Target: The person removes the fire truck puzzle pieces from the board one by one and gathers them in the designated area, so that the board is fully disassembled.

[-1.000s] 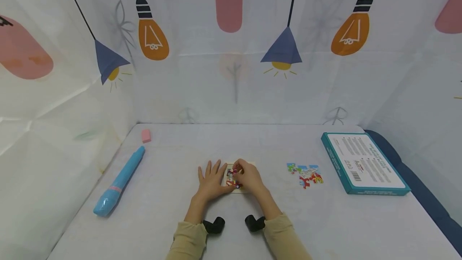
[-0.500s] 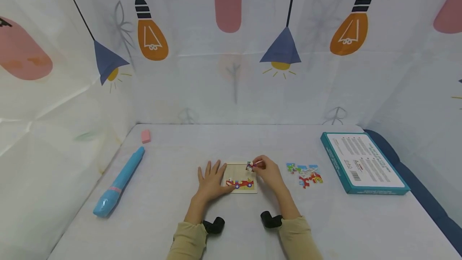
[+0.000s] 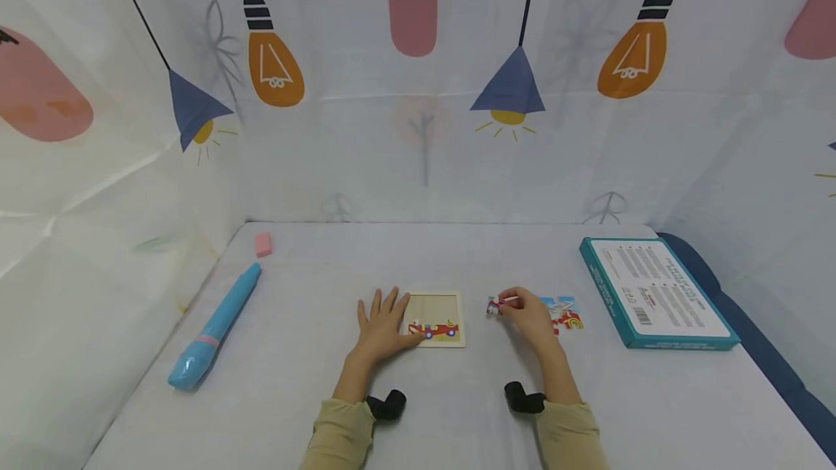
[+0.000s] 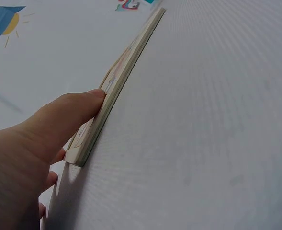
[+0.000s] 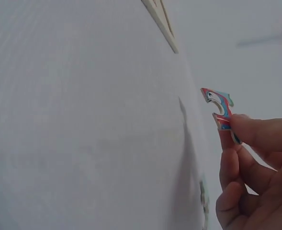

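Note:
A shallow wooden puzzle tray (image 3: 434, 304) lies flat in front of me. Along its near side is a row of picture pieces showing a red vehicle (image 3: 445, 331); the part above shows bare wood. My left hand (image 3: 384, 326) rests at the tray's left side with fingers spread. Its thumb (image 4: 78, 108) presses on the near rim in the left wrist view. To the right of the tray, my right hand (image 3: 530, 319) pinches a small colourful jigsaw piece (image 5: 222, 109) between thumb and fingers, held above the table. That hand partly hides the loose jigsaw pieces (image 3: 567, 312) behind it.
A teal-edged box (image 3: 666, 296) lies at the table's right side. On the left are a long blue pen-shaped object (image 3: 215, 328) and a pink block (image 3: 263, 244). White printed fabric (image 3: 366, 158) hangs behind and beside the white table (image 3: 313, 267).
The right hand has lifted the jigsaw piece off the tray and carried it right, towards the loose pieces. The left hand has stayed in place.

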`<state>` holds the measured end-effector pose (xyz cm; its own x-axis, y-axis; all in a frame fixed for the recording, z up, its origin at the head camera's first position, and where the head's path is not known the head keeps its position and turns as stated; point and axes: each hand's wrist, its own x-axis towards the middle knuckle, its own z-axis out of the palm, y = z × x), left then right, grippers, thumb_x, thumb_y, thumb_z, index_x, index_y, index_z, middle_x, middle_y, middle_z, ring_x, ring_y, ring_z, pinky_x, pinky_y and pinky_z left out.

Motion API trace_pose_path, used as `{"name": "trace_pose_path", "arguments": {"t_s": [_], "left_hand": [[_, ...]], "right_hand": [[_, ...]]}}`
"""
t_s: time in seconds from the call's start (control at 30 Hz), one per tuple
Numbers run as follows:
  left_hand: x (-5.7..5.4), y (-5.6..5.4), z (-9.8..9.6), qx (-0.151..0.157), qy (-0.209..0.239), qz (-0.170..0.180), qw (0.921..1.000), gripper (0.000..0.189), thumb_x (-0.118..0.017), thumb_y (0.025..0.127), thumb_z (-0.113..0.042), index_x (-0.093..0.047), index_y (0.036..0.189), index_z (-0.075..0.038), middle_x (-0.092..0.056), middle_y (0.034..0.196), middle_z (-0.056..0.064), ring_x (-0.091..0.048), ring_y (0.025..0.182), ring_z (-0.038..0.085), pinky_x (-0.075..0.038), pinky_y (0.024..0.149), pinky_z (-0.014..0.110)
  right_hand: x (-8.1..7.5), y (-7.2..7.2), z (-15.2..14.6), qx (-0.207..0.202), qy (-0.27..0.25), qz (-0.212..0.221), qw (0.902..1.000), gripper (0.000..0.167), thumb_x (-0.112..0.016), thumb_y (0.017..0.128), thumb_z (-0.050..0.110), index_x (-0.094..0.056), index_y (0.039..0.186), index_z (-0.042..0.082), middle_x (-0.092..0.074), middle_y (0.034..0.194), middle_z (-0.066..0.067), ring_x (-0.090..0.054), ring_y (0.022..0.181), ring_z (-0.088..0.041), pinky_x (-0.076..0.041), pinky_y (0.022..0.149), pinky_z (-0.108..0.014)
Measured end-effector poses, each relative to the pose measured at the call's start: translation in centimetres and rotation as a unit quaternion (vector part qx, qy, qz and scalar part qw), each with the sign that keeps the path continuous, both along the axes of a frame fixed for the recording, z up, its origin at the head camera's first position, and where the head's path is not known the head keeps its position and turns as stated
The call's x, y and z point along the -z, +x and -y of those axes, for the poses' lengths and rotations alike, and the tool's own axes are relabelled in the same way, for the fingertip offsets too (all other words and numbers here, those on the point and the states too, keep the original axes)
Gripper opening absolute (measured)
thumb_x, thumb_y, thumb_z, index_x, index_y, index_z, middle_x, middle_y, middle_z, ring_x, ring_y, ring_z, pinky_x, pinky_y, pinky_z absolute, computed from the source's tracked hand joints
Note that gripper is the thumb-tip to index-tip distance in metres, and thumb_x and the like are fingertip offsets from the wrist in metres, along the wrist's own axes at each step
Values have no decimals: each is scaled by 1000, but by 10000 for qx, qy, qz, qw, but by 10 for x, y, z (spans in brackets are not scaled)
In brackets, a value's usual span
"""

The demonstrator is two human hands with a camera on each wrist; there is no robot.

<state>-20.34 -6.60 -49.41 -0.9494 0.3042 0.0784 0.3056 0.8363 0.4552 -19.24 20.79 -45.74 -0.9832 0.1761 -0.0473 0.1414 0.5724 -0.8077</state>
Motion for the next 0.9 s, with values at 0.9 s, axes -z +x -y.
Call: {"name": "trace_pose_path", "arguments": {"t_s": [0.9], "left_hand": [[-3,2,0,-2,-80,-15,10000,85,-69,72,-52,-40,140,-9,-30,148,14,-13,137,43,1,102,66]], "right_hand": [[6,11,-30,558,1395,177,9885,13,-65,75,7,-65,86,-1,-58,72,-7,-52,68,-21,-39,58,-31]]}}
